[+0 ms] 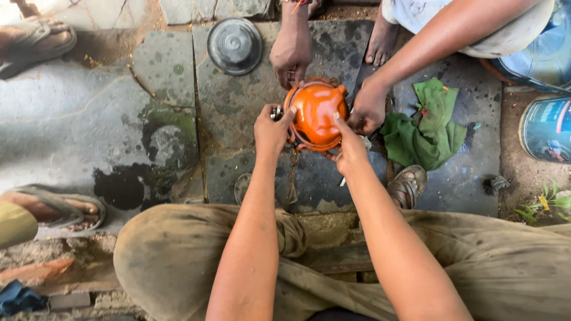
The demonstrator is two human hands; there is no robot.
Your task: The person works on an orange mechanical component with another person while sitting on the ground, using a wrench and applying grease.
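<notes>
While a co-worker's hands (291,50) brace its far side, I clamp the orange housing (315,113), centred on the stone slab (238,101): left hand (271,129) and right hand (351,148) closed on opposite flanks, apparently to stop rotation.

Floor (89,107) made of large irregular stone slabs, grey, joined by rough seams. Dark oily stains (128,184) seen at slab middle-left. Round grey metal lid (235,46) laid near floor's top edge. Crumpled green rag (425,128) laid on dark slab at right. Bare earth with small green plant (544,205) seen at right edge. Scene lit by soft daylight; no walls or furniture shown.
</notes>
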